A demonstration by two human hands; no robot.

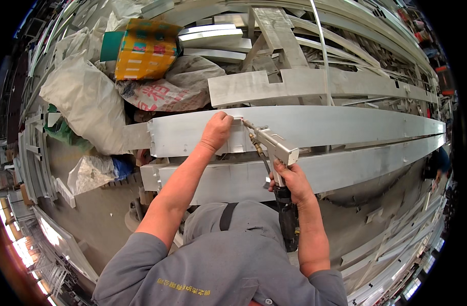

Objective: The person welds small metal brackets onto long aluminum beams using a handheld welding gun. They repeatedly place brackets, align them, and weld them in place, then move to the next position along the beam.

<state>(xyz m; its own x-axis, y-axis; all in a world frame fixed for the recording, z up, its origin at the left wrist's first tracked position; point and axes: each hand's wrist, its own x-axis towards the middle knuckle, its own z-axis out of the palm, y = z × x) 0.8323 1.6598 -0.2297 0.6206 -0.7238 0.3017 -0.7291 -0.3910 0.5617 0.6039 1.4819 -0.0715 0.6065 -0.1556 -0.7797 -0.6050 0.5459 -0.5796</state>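
Observation:
In my right hand (pixel 295 181) is the grip of a silver pistol-shaped air rivet gun (pixel 275 145) with a black lower cylinder (pixel 287 217). Its narrow nose points up and left, at a small bracket-like piece (pixel 237 121) on the long silver metal profile (pixel 305 120). My left hand (pixel 217 130) is closed beside that piece, just left of the nose; whatever its fingers pinch is hidden. A second long metal profile (pixel 346 164) lies nearer to my body, parallel to the first with a narrow gap between them.
Beyond the profiles lie a notched metal beam (pixel 295 84) and stacked metal strips (pixel 213 38). Pale sacks (pixel 85 97) and a yellow-orange printed package (pixel 146 49) are heaped at the far left. More metal lengths (pixel 386 257) lie on the floor at the near right.

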